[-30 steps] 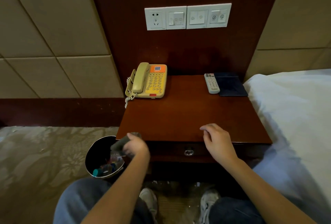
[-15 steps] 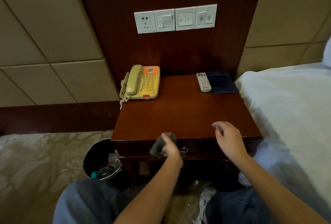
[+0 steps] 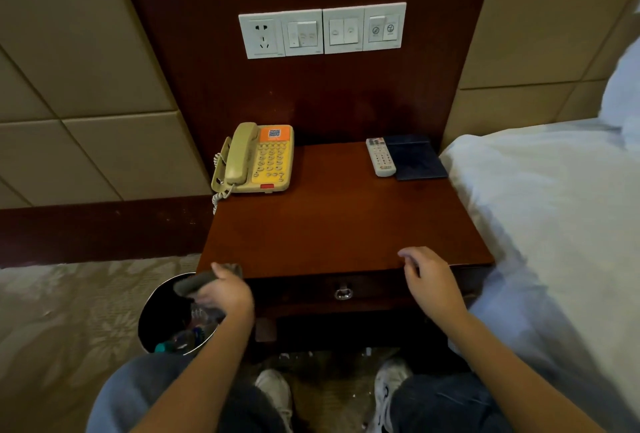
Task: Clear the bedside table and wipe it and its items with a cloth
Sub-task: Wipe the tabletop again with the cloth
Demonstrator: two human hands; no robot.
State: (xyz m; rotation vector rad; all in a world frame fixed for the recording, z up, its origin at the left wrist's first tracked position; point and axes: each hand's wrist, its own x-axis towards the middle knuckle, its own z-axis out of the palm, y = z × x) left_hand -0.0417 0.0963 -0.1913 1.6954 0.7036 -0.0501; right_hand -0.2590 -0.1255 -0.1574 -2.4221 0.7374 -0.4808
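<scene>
The dark wooden bedside table (image 3: 339, 224) stands against the wall. A beige and yellow telephone (image 3: 258, 159) sits at its back left. At the back right a white remote control (image 3: 381, 156) lies beside a dark blue folder (image 3: 415, 157). My left hand (image 3: 225, 290) grips a grey cloth (image 3: 199, 282) at the table's front left corner, above the bin. My right hand (image 3: 429, 276) hovers at the front edge right of the middle, fingers loosely curled and holding nothing.
A black waste bin (image 3: 162, 314) with bottles and wrappers stands on the carpet left of the table. A drawer with a metal pull (image 3: 343, 293) sits under the tabletop. The white bed (image 3: 554, 224) borders the table's right side. A socket and switch panel (image 3: 322, 30) is on the wall.
My left hand with the cloth swung from over the bin to the drawer front and is now back left at the table's front corner. The right hand barely moved.
</scene>
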